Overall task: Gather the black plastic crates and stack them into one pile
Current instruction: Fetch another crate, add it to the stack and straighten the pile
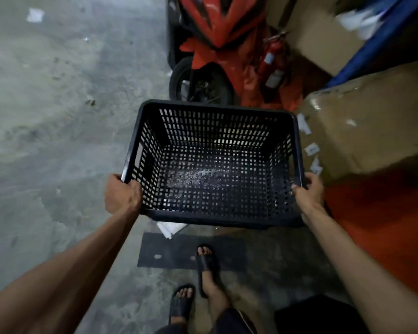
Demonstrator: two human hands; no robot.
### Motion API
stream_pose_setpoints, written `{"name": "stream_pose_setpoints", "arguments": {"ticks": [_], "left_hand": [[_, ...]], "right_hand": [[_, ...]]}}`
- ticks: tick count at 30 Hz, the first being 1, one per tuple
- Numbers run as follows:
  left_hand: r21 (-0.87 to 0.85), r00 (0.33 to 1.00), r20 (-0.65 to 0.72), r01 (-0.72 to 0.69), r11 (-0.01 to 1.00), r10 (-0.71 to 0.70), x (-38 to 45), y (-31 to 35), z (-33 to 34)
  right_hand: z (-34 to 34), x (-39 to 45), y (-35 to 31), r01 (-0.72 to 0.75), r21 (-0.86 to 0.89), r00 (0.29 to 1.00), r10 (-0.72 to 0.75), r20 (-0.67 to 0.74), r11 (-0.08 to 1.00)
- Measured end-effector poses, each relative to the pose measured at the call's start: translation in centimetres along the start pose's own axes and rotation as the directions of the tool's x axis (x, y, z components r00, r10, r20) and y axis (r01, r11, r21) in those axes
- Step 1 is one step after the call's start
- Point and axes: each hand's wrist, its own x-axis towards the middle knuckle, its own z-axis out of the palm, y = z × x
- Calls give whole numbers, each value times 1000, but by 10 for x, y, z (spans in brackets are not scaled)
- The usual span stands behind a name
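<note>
An empty black plastic crate with perforated walls and floor is held in the air in front of me, open side up. My left hand grips its near left corner at the rim. My right hand grips the near right corner. The crate hangs above the concrete floor, over my feet in black sandals. A dark shape at the bottom right may be another crate; I cannot tell.
A red motorbike stands just beyond the crate, with a red fire extinguisher beside it. Large cardboard boxes crowd the right side. A black mat and white scraps lie on the concrete floor, which stretches to the left.
</note>
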Motion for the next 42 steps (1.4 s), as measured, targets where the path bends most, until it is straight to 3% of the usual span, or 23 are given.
{"name": "stream_pose_setpoints", "arguments": {"ticks": [4, 7, 12, 19, 28, 32, 37, 38, 42], "left_hand": [[-128, 997, 75, -2, 992, 12, -62, 70, -55], [-147, 976, 177, -100, 984, 125, -101, 120, -87], [-223, 882, 273, -330, 917, 383, -190, 200, -136], [-377, 754, 295, -472, 797, 587, -308, 258, -178], [-496, 578, 363, -545, 677, 731, -428, 266, -222], [-559, 523, 294, -585, 587, 800, -480, 256, -257], [-704, 415, 195, -571, 421, 889, -530, 258, -322], [-722, 409, 178, -564, 401, 895, -535, 259, -333], [-657, 492, 118, -613, 439, 863, -545, 249, -358]], "right_hand": [[-122, -44, -40, 41, -30, 998, -43, -48, 999], [-204, -83, -57, 64, -13, 991, -65, -117, 998], [-335, -161, -62, 32, 130, 952, 10, -306, 991], [-446, -266, -48, 114, 370, 870, 87, -485, 922], [-562, -370, -17, 198, 424, 783, 118, -611, 884], [-595, -417, 8, 182, 448, 760, 164, -629, 875], [-607, -448, 12, 272, 488, 751, 135, -647, 829], [-609, -450, 11, 289, 500, 758, 124, -641, 816], [-620, -454, 5, 309, 522, 786, 96, -611, 795]]}}
